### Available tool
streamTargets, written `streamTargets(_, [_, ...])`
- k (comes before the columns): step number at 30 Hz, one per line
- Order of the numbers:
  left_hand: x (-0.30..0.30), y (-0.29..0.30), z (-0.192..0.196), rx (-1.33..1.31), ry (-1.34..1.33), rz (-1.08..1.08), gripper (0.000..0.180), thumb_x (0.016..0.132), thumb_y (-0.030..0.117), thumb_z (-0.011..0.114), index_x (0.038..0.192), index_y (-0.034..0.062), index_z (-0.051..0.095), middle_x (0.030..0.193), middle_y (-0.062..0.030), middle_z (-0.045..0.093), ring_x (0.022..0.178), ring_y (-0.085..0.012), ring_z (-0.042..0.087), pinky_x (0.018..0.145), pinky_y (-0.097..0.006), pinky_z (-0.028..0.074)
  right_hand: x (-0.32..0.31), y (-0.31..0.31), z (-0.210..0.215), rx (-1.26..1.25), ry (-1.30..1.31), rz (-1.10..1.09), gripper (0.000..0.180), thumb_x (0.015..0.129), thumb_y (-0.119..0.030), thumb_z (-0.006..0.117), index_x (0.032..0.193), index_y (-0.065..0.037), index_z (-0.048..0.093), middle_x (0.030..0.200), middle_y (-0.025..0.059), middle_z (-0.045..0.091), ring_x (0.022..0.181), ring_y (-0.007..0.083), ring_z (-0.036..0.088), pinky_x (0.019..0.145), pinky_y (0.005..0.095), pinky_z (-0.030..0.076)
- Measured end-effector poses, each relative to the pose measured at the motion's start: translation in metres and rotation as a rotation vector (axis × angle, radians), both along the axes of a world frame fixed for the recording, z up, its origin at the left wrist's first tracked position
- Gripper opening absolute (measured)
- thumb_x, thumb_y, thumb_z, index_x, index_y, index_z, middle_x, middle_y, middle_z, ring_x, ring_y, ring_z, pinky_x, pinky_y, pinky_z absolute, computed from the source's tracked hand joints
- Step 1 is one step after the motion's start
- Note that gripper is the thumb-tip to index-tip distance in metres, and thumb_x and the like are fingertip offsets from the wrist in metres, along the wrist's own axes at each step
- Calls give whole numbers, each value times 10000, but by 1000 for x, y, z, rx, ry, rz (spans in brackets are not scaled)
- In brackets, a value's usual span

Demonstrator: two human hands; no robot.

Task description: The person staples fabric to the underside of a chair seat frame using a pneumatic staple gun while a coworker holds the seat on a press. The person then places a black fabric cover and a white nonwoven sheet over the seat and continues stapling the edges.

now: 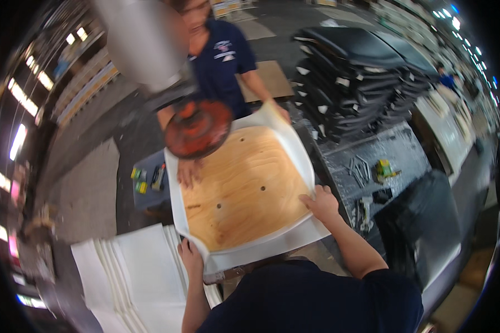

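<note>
In front of me lies a plywood seat panel (244, 194) with a few dark holes, ringed by a white sheet cover (272, 240) whose edge stands up around it. My right hand (322, 205) grips the cover at the right edge, its thumb over the wood. My left hand (191, 257) pinches the cover's near left corner. Across from me a co-worker's hand (189, 172) rests on the panel's far left side, and the co-worker's other hand (283, 114) is at the far right corner of the cover.
A red round disc (199, 130) under a grey cylinder hangs over the panel's far left part. White sheets (133, 272) are stacked at my near left. On the right a worktable (411, 147) carries a green-and-yellow box (384, 169) and tools; black padded pieces (361, 72) are piled behind.
</note>
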State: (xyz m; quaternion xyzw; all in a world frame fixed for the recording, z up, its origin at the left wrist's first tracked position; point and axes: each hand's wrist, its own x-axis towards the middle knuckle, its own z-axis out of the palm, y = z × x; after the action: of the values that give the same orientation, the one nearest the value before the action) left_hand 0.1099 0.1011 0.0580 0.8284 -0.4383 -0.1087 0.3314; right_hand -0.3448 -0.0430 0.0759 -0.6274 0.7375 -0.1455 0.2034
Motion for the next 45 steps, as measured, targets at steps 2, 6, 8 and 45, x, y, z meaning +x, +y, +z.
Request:
streamTargets(2, [2, -2, 10, 1, 143, -40, 452, 1125, 282, 615, 1479, 5, 660, 1367, -322, 670, 1272, -442, 644, 1125, -518, 495, 2, 5, -2, -27, -44, -40, 761, 906, -699, 805, 1213, -7, 724, 1325, 258, 629, 1250, 488, 653, 974, 625, 565])
streamTargets(6, [17, 5, 40, 124, 196, -15, 389, 1093, 253, 682, 1373, -12, 729, 1255, -253, 711, 1099, -338, 699, 980, -459, 545, 8, 4, -19, -97, -76, -39, 724, 918, -678, 807, 1206, -14, 785, 1543, 248, 550, 1470, 484, 494, 1054, 658, 505])
streamTargets(8, [30, 11, 54, 125, 203, 3, 333, 1074, 214, 705, 1302, -24, 755, 1190, -215, 731, 1009, -283, 712, 892, -427, 558, 7, -9, -34, -61, -119, -27, 660, 958, -632, 787, 1215, -23, 789, 1492, 255, 629, 1417, 463, 581, 1040, 623, 527])
streamTargets(45, [87, -55, 3, 159, 590, 25, 198, 1016, 189, 763, 985, -6, 773, 869, -16, 722, 802, -117, 610, 718, -319, 508, -81, -74, -55, 520, -1097, -337, 443, 1060, -315, 766, 1368, 1, 721, 1282, 174, 792, 1103, 325, 777, 952, 540, 617])
